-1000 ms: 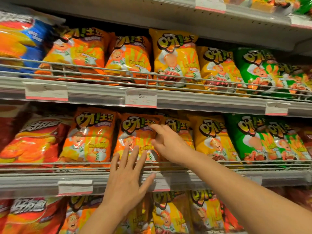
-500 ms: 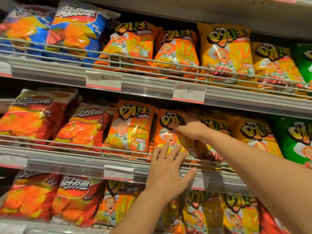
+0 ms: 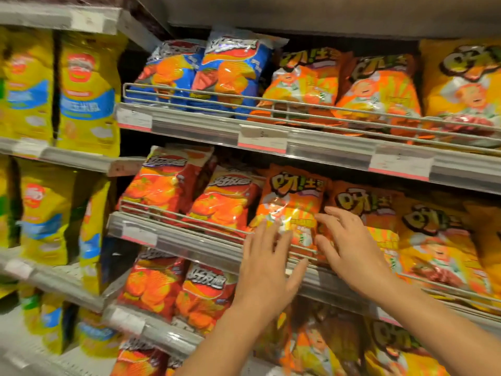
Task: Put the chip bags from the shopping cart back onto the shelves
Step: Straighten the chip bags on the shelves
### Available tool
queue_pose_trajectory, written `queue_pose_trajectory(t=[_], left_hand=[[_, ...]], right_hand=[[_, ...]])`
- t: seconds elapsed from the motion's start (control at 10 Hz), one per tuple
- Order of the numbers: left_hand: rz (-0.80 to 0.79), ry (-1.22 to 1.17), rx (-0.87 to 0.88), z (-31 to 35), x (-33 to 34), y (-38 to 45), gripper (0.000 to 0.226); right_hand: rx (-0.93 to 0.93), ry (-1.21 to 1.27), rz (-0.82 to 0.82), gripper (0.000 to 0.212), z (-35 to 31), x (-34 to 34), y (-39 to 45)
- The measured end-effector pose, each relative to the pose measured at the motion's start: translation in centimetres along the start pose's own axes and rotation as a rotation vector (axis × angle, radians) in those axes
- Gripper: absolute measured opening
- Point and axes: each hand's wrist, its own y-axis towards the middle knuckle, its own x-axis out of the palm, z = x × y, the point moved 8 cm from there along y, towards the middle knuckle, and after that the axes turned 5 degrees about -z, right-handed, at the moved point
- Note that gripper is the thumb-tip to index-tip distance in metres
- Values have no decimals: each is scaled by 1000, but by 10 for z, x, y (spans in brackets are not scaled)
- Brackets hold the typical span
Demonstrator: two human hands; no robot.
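Note:
An orange chip bag [image 3: 294, 202] stands upright on the middle shelf [image 3: 189, 240] behind its wire rail. My left hand [image 3: 267, 270] lies in front of the bag's lower left with fingers spread and straight. My right hand [image 3: 347, 245] is at the bag's right edge, fingers relaxed, over a second orange bag [image 3: 363, 204]. Neither hand grips anything. The shopping cart is out of view.
Red chip bags [image 3: 225, 202] stand left of the orange one, yellow bags [image 3: 439, 240] to the right. The upper shelf [image 3: 325, 147] holds blue, orange and yellow bags. A separate shelving unit with yellow bags [image 3: 86, 96] is at the left.
The view has swung left, showing the left shelving unit. My right hand has pulled back from the bag's top toward its right side. My left hand stays spread at the rail.

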Motion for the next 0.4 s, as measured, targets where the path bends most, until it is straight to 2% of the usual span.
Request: queue_pose_trajectory(t=[0.1,0.2,0.3,0.4], left_hand=[[-139,105,-28,-31,11,-14,68],[-95,130,-29,-32,20,-17,67],[53,110,-44,-25,24,-12,65],[59,68,-57,-27,28,-16,61]], right_hand=[[-15,-118,121,45,-18,11,-30],[14,-228,138,57,-14,24,-52],[26,-319,80,74,0,40,-70],[68,-253,20,83,3,51,-75]])
